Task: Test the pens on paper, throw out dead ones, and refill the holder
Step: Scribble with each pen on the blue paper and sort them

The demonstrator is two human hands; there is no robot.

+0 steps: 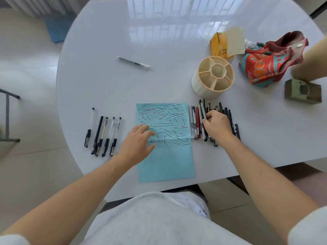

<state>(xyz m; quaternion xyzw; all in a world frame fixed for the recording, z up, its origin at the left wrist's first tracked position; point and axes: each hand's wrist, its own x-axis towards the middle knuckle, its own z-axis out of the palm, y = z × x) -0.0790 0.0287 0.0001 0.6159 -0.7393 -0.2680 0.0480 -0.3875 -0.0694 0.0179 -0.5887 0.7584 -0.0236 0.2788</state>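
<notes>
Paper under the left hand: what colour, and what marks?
Light blue paper, its upper half covered in black strokes with a few red ones. Head view, the only one.

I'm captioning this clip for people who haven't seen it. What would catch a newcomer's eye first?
First, the light blue paper sheet at the near table edge, its upper half crammed with black and red scribbles, the left hand resting on it. Next, the dense row of dark pens right of it, where the right hand grips one. Behind them stands an empty cream round divided pen holder.
</notes>
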